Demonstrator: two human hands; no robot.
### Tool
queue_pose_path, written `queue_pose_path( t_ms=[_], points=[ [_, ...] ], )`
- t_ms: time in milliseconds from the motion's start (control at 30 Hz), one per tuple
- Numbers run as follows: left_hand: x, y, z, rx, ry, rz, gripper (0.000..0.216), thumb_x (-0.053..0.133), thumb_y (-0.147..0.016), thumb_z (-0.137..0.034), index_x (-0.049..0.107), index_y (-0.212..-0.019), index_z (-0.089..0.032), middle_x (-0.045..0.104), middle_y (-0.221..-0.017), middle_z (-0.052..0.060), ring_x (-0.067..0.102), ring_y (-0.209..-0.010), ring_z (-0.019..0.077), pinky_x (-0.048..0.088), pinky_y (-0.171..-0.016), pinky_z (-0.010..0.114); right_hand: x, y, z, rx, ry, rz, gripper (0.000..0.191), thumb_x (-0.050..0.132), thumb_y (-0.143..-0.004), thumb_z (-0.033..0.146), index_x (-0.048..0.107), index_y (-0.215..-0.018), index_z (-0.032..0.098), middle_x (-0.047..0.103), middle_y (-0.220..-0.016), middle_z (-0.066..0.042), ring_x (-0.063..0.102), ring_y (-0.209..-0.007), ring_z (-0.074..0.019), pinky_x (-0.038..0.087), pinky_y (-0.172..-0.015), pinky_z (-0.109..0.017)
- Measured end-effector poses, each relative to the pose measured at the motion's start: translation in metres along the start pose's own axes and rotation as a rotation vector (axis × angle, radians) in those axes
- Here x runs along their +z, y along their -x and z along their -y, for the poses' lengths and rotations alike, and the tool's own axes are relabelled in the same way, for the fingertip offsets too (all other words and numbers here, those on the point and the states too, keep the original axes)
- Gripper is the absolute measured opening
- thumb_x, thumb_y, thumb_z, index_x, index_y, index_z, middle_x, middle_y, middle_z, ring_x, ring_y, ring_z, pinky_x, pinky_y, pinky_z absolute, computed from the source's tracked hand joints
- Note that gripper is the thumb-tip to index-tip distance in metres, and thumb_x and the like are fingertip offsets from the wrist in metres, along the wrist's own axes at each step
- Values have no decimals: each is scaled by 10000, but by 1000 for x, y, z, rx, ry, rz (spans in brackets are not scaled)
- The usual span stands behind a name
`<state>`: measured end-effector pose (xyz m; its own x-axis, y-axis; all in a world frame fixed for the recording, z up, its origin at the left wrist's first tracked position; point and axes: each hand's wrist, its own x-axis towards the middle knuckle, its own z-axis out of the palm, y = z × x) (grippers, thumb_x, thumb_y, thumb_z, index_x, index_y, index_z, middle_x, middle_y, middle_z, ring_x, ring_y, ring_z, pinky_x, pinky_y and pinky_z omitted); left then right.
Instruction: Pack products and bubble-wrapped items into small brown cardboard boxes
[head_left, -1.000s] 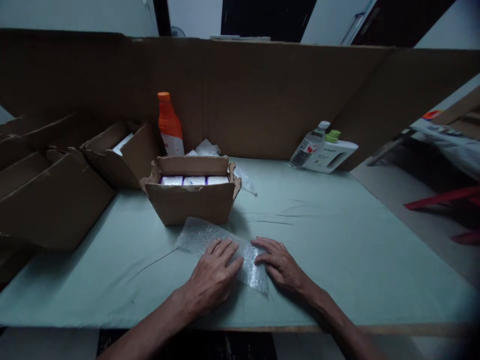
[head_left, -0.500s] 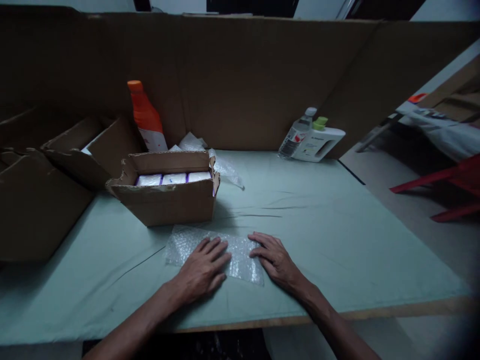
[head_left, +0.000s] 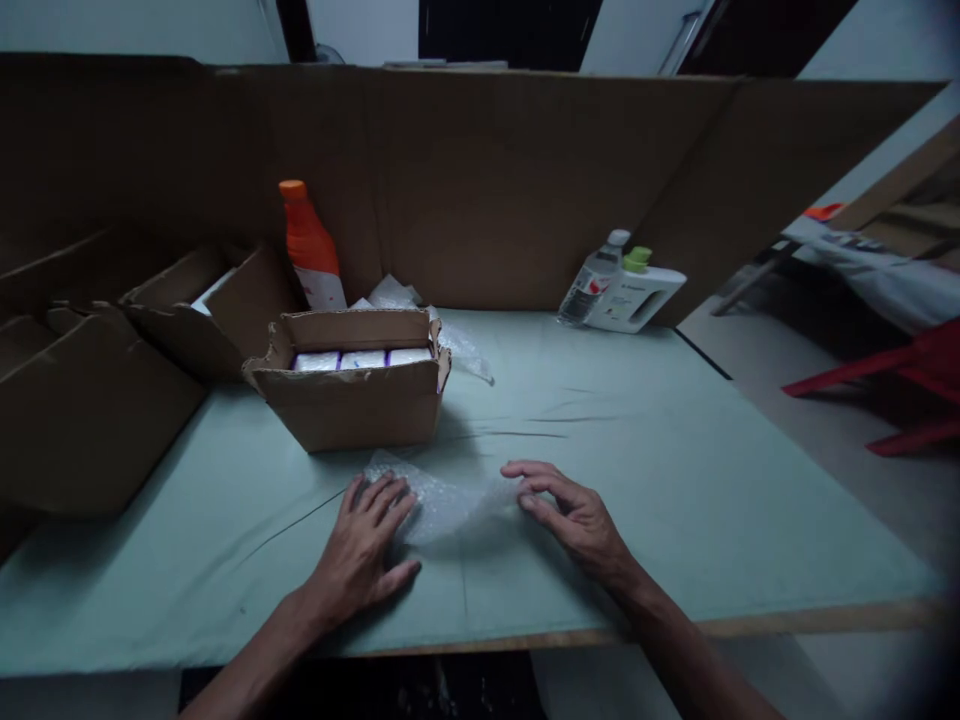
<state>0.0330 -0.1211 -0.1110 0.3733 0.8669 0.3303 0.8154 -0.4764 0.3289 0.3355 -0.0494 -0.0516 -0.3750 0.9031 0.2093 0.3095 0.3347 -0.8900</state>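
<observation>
A clear sheet of bubble wrap (head_left: 439, 505) lies between my hands, with its right end lifted and slightly blurred. My left hand (head_left: 366, 540) rests flat with fingers spread over the sheet's left end. My right hand (head_left: 570, 515) pinches the raised right end between thumb and fingers. Just beyond the sheet stands an open cardboard box (head_left: 360, 410), holding white packs (head_left: 364, 360) with purple edges in a row.
More open cardboard boxes (head_left: 97, 410) stand at the left. An orange bottle (head_left: 311, 245), loose plastic wrap (head_left: 465, 350), a clear bottle (head_left: 592, 280) and a white jug (head_left: 634, 298) line the cardboard wall (head_left: 487, 190). A green cloth (head_left: 637, 450) covers the table.
My right hand has taken hold of the bubble wrap's right end and lifted it off the table. My left hand has slid left along the sheet. The view has tilted up slightly.
</observation>
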Motion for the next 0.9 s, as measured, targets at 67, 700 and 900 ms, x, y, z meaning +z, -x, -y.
queue_pose_path(
  t_ms=[67, 700, 900],
  points=[
    [3, -11, -4, -95, 149, -28, 327, 558, -861, -237, 636, -1178, -220, 701, -1241, 97, 572, -1251, 302, 306, -1132, 602, 1, 1, 13, 79, -49, -111, 216, 648, -878, 419, 713, -843, 216, 740, -906, -64, 679, -886, -211, 542, -844, -342],
    [-10, 75, -9, -666, 535, -225, 539, 557, -900, -322, 484, -1429, -257, 611, -1389, 163, 605, -1262, 299, 552, -970, 503, 22, 17, -27, 259, 108, 31, 614, 570, -890, 383, 455, -1461, 186, 616, -773, 4, 575, -612, -154, 513, -597, -283],
    [-26, 80, -14, -450, 359, -167, 256, 491, -927, -252, 729, -1009, -304, 774, -926, 35, 743, -892, 226, 647, -758, 368, 11, 1, 8, -107, 193, 213, 291, 525, -926, 262, 744, -1118, 264, 745, -863, -45, 712, -801, -200, 590, -732, -313]
  ],
)
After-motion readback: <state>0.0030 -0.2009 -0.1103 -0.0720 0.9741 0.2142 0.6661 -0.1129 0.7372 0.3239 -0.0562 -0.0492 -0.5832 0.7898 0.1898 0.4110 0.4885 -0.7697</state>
